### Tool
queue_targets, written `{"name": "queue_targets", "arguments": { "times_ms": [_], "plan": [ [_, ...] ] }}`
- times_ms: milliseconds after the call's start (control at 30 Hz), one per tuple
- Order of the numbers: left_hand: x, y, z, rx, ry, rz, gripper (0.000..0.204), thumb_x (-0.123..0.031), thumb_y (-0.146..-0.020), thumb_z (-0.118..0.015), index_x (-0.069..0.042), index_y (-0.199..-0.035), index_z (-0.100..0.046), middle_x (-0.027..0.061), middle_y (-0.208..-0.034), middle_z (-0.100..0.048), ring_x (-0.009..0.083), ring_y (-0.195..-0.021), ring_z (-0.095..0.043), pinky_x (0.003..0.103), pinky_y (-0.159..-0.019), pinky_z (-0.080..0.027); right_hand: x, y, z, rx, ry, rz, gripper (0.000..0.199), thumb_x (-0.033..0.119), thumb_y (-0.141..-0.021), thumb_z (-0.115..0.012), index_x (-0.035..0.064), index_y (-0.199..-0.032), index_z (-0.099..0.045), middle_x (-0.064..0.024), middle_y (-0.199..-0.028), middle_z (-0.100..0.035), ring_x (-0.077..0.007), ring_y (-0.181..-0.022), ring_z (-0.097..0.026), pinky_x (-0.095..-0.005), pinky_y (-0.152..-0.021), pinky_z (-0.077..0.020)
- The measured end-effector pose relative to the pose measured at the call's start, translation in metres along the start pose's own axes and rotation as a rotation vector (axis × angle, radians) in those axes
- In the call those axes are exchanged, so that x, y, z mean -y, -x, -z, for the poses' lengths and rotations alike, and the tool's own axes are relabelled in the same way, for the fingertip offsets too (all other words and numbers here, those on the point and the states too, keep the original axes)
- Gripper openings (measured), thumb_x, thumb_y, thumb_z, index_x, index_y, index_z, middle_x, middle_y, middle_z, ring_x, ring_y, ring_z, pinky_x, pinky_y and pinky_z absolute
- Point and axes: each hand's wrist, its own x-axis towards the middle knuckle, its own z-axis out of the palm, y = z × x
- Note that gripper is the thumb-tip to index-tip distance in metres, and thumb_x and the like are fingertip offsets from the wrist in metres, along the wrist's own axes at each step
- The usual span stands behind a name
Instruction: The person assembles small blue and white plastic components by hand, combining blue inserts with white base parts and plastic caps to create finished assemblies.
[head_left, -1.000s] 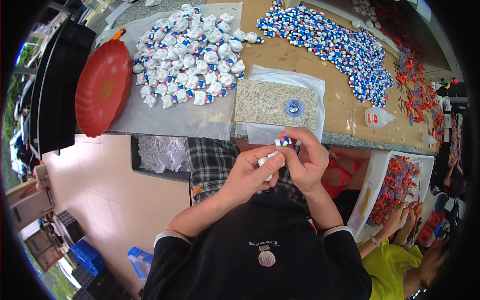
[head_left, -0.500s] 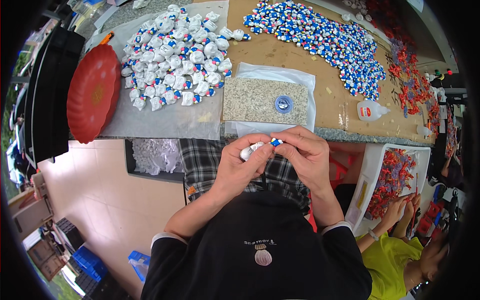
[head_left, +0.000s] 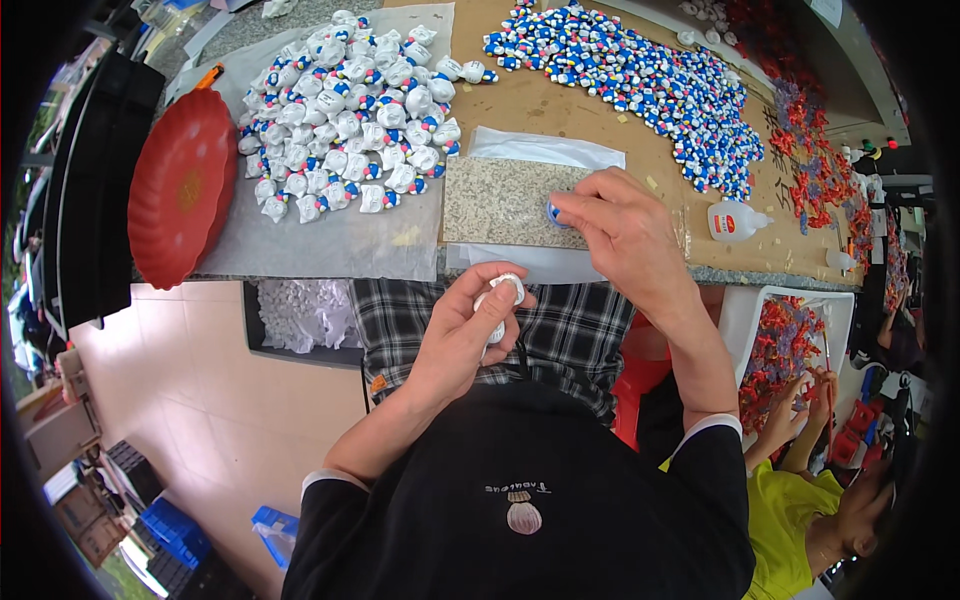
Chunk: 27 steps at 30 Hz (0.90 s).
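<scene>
My left hand (head_left: 470,330) is over my lap, closed around a small white figurine (head_left: 497,298). My right hand (head_left: 625,235) reaches forward to the speckled stone slab (head_left: 495,205) and pinches a small blue piece at the little blue and white cap (head_left: 553,211) lying on it. A heap of finished white and blue figurines (head_left: 345,110) lies on a clear sheet at the left of the table. A spread of small blue and white parts (head_left: 640,85) covers the brown board behind the slab.
A red scalloped plate (head_left: 180,190) sits at the table's left edge beside stacked black trays (head_left: 90,190). A white glue bottle (head_left: 735,220) lies right of the slab. A white tray of red pieces (head_left: 785,345) is at the right, where another person's hands (head_left: 805,395) work.
My hands were together over my lap, joining a blue piece to the white figurine. Now my right hand has moved forward to the cap on the slab while my left keeps the figurine.
</scene>
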Motion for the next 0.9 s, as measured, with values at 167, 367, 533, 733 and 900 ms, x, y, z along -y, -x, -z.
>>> {"name": "queue_targets", "arguments": {
  "times_ms": [167, 367, 533, 733, 900],
  "plan": [
    [0.003, 0.000, 0.005, 0.001, -0.023, -0.038, 0.029, -0.020, -0.091, -0.052, -0.003, -0.116, -0.049, 0.0023, -0.088, -0.056, 0.0038, -0.051, -0.042, 0.018, -0.039, -0.028, 0.010, -0.003, 0.006, 0.094, 0.281, 0.008, 0.008, 0.002, -0.073, -0.060, 0.0025, -0.080, -0.064, -0.0085, -0.073, -0.056, -0.0269, -0.073, -0.056, -0.0345, -0.061, -0.0442],
    [0.000, -0.008, 0.001, -0.072, 0.003, -0.100, 0.031, -0.012, -0.086, -0.060, -0.004, -0.115, -0.052, -0.0007, -0.075, -0.053, 0.0020, -0.053, -0.042, 0.016, -0.041, -0.026, 0.014, 0.001, 0.001, 0.023, -0.263, -0.468, 0.014, 0.003, -0.078, -0.063, 0.0033, -0.091, -0.069, -0.0056, -0.078, -0.062, -0.0126, -0.070, -0.057, -0.0241, -0.061, -0.0430],
    [0.000, -0.015, -0.005, -0.062, 0.068, -0.099, 0.029, -0.011, -0.085, -0.061, -0.004, -0.113, -0.053, -0.0002, -0.075, -0.054, 0.0027, -0.054, -0.044, 0.016, -0.041, -0.027, 0.006, 0.026, -0.005, -0.093, -0.667, -0.475, 0.017, 0.006, -0.080, -0.064, 0.0014, -0.096, -0.068, -0.0050, -0.079, -0.063, -0.0085, -0.068, -0.054, -0.0220, -0.059, -0.0410],
    [0.007, -0.019, -0.007, -0.026, 0.105, -0.080, 0.027, -0.010, -0.085, -0.061, -0.004, -0.110, -0.054, 0.0001, -0.075, -0.054, 0.0031, -0.054, -0.044, 0.016, -0.041, -0.028, 0.020, 0.039, -0.011, -0.110, -0.803, -0.486, 0.016, 0.002, -0.080, -0.064, 0.0017, -0.096, -0.068, -0.0047, -0.079, -0.062, -0.0084, -0.069, -0.055, -0.0210, -0.058, -0.0409],
    [0.008, -0.016, -0.004, -0.012, 0.022, -0.146, 0.026, -0.008, -0.083, -0.063, -0.004, -0.109, -0.058, -0.0002, -0.075, -0.056, 0.0030, -0.056, -0.046, 0.016, -0.044, -0.033, 0.025, 0.042, -0.018, -0.094, -0.688, -0.408, 0.018, 0.001, -0.076, -0.066, 0.0034, -0.094, -0.069, -0.0063, -0.077, -0.063, -0.0097, -0.067, -0.056, -0.0214, -0.058, -0.0422]
  ]
}}
